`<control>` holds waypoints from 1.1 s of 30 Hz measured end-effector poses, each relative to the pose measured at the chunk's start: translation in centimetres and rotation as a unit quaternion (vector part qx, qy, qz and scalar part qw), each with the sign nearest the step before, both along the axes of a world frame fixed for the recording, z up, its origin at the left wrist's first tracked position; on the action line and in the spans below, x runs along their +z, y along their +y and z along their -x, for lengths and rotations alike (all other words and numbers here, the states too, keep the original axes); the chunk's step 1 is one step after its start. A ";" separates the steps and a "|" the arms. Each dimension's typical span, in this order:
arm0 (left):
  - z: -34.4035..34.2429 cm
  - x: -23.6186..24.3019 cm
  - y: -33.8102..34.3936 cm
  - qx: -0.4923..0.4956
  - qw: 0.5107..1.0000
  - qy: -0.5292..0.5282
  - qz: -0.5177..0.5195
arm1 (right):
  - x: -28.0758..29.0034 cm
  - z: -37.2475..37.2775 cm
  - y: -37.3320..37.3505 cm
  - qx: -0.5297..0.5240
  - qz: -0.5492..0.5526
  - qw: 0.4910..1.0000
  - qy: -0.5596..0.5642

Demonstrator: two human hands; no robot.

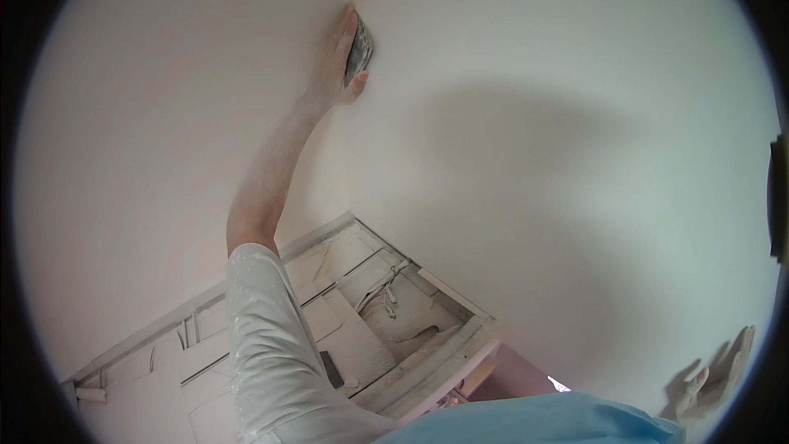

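Note:
My left hand point(335, 57) is raised high at the corner where two pale walls meet. Its fingers and thumb close around a dark grey, dust-smeared sanding pad point(360, 51), held against the right-hand wall point(526, 41). White dust coats the hand and the forearm, and the sleeve is light grey. Low at the right edge, my right hand point(727, 378) lies against the same wall with fingers stretched upward and thumb apart; nothing shows in it. Its wrist is partly cut off by the picture's rim.
Below my left arm is a dust-covered, panelled surface point(345, 321) with a raised rim, loose cables point(382, 292) and a small dark block point(331, 368). Blue fabric point(542, 423) fills part of the lower edge. A dark object point(777, 197) stands at the right rim.

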State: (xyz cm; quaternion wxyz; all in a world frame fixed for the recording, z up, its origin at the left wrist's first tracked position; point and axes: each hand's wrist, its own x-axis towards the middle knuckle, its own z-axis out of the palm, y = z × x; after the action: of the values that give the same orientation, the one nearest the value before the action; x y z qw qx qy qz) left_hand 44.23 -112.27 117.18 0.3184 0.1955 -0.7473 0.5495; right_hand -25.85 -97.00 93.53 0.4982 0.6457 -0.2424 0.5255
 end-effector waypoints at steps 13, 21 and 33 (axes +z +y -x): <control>13.9 7.9 3.1 -0.019 0.986 -0.162 -0.025 | -3.6 3.8 1.0 0.001 -0.152 0.987 -0.047; 20.7 11.7 3.1 0.006 0.964 -0.267 -0.011 | -4.7 7.3 1.1 -0.040 -0.116 0.991 -0.050; 6.6 6.9 2.7 0.015 0.995 -0.098 -0.025 | -3.1 7.5 2.5 -0.043 -0.104 0.992 -0.051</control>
State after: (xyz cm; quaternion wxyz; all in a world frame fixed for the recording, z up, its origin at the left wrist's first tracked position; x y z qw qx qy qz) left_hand 37.58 -109.56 124.05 0.2309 0.1597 -0.7851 0.5520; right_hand -33.40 -94.53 90.44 0.4377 0.6549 -0.3486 0.5079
